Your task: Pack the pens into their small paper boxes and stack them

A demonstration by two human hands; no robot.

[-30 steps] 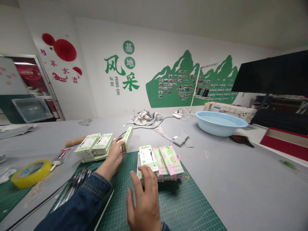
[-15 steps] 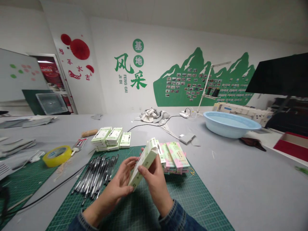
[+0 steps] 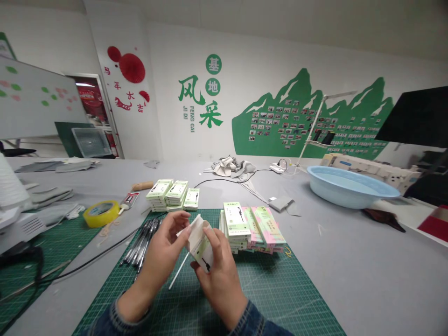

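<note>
Both my hands hold a small pale green and white pen box (image 3: 199,242) above the green cutting mat (image 3: 259,298). My right hand (image 3: 220,275) grips its lower end. The fingers of my left hand (image 3: 164,252) pinch its open top flap. A thin white stick (image 3: 178,272) slants down from under the box. A stack of flat green and pink boxes (image 3: 250,226) lies just beyond my hands. A second group of green boxes (image 3: 172,194) sits at the mat's far left corner. Several black pens (image 3: 142,235) lie on the mat to the left.
A yellow tape roll (image 3: 101,213) and a black cable (image 3: 80,266) lie left on the grey table (image 3: 367,266). A blue basin (image 3: 350,186) stands far right, with crumpled cloth (image 3: 231,166) and a power strip behind. A white device (image 3: 21,224) sits at the left edge.
My left hand set a green box by the far-left stack and came back. My right hand lifted a box off the near stack; both hands now hold it, its top flap opened.
</note>
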